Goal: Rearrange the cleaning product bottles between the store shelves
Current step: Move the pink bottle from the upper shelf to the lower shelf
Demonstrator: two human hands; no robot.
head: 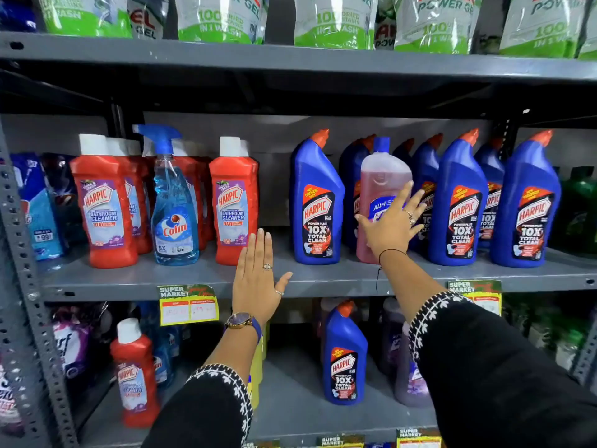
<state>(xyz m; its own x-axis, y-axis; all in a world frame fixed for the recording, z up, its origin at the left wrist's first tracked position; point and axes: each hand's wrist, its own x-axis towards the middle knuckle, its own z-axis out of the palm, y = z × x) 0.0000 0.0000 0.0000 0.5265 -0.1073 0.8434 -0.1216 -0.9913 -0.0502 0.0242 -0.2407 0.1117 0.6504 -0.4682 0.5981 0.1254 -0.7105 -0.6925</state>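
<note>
Head view: right hand (392,226) touches pink bottle (381,189), fingers spread.

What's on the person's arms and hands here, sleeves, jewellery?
Both arms wear black sleeves with white embroidered cuffs. Left hand: rings on two fingers, plus a wristwatch with a blue strap. Right hand: one ring, and a thin black thread around the wrist.

Translucent pink plastic bottle with blue cap (382,179) is standing upright on grey metal middle shelf (193,279), among blue angled-neck Harpic toilet-cleaner bottles (318,202). Red white-capped Harpic bathroom-cleaner bottles (234,202) are flanking a clear blue Colin spray bottle (172,205).
</note>
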